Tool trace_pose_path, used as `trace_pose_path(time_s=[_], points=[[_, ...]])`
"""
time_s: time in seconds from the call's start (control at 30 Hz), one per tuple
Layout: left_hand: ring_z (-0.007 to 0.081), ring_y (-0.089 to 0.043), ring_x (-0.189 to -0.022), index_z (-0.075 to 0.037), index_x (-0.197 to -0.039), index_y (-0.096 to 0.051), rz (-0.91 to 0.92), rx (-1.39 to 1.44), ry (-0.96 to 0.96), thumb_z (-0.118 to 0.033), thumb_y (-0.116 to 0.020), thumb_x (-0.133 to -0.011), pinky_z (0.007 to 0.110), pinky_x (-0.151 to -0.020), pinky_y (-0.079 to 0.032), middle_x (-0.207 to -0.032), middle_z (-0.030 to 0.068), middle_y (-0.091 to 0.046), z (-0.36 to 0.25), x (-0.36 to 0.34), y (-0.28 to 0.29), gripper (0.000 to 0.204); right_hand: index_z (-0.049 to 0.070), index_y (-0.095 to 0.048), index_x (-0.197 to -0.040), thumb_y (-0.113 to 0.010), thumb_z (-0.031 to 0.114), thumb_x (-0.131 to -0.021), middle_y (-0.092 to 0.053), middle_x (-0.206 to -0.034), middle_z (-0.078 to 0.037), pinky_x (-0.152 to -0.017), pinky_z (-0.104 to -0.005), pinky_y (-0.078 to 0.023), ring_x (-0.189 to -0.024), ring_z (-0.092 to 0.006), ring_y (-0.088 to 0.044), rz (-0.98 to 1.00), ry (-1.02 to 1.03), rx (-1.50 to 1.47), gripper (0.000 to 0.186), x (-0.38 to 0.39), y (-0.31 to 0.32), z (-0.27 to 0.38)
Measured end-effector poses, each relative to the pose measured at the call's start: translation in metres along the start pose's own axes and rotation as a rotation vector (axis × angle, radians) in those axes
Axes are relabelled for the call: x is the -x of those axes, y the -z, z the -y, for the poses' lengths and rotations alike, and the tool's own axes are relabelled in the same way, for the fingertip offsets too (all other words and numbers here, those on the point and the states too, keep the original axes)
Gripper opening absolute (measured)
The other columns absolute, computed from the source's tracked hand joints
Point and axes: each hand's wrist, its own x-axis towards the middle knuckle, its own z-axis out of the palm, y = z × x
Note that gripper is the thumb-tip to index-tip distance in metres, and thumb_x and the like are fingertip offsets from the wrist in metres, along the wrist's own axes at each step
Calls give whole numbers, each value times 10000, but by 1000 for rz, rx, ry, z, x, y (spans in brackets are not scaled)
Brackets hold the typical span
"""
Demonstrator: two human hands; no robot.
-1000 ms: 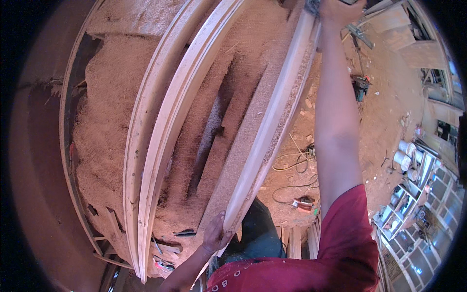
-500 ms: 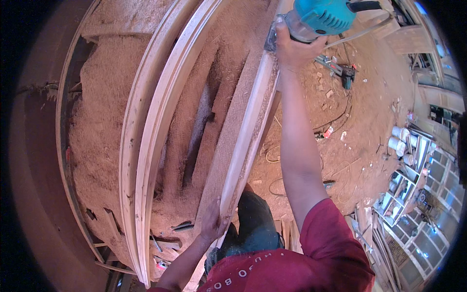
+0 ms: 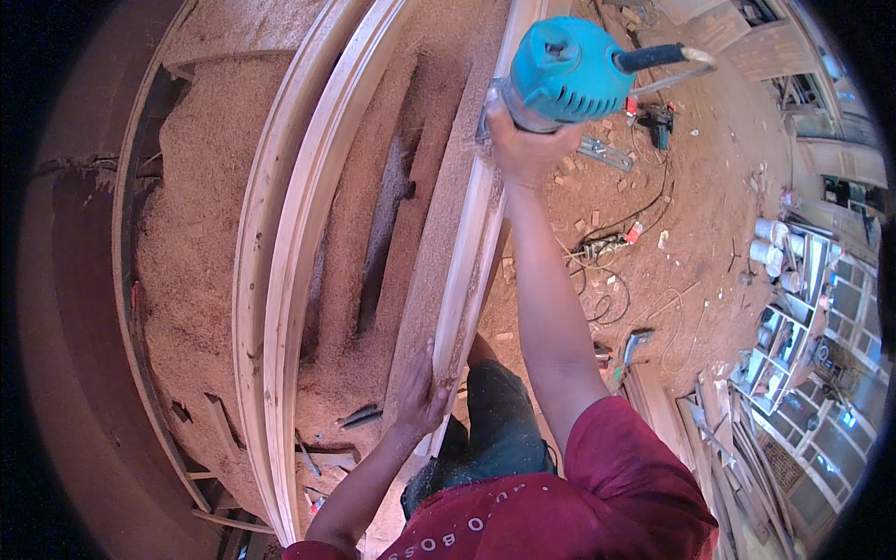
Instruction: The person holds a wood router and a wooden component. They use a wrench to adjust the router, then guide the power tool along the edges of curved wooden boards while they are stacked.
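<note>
My right hand [image 3: 529, 149] is wrapped round the clear base of a teal handheld router [image 3: 571, 70], its black cord leading off to the right. The router's base rests on the long pale wooden rail [image 3: 459, 271] that runs from the far side toward my body. At the near end of that rail, my left hand [image 3: 422, 397] presses against its side, with the fingers stretched along the wood. Its fingers do not wrap all the way round the rail. The cutting bit is hidden beneath the router base.
Two long moulded wooden strips [image 3: 291, 280] lie to the left on a sawdust-covered bench [image 3: 201, 308]. On the floor to the right are another power tool [image 3: 658, 126], loose cords and wood scraps. A shelf unit with buckets [image 3: 770, 233] stands farther right; boards [image 3: 653, 397] lean nearby.
My right hand has drawn the router nearer along the rail, slightly left in view. My left hand has shifted a little up the rail, its fingers now straighter.
</note>
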Motion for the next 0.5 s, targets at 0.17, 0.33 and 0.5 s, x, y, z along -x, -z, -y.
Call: trace_pose_path(time_s=[0.17,0.33,0.5], points=[[445,-449,-1330,94,-1473,-324,-23,32,-28,-289,-511,-986,476,-1103,-353,-1460,304,-420,-14,-9,4,648,-38,-491,-1219,-889,299,-638,-596,-1142,-154,-916,-380,-497,-1021,-244,-612,-3,-8,-34,780,41,21,14],[435,-444,-1338,90,-1467,-342,-37,64,-82,-274,-498,-991,469,-1111,-343,-1456,297,-430,-21,-10,10,619,-44,-489,-1241,-871,224,-677,-613,-1138,-137,-907,-383,-513,-1001,-228,-624,95,7,-21,732,81,45,30],[433,-449,-1332,91,-1438,-393,-72,9,-91,-342,-464,-1000,474,-1119,-336,-1442,298,-443,-16,-8,6,619,-29,-536,-1207,-843,185,-743,-629,-1120,-91,-937,-380,-501,-1029,-205,-612,8,-188,-233,596,145,65,53]])
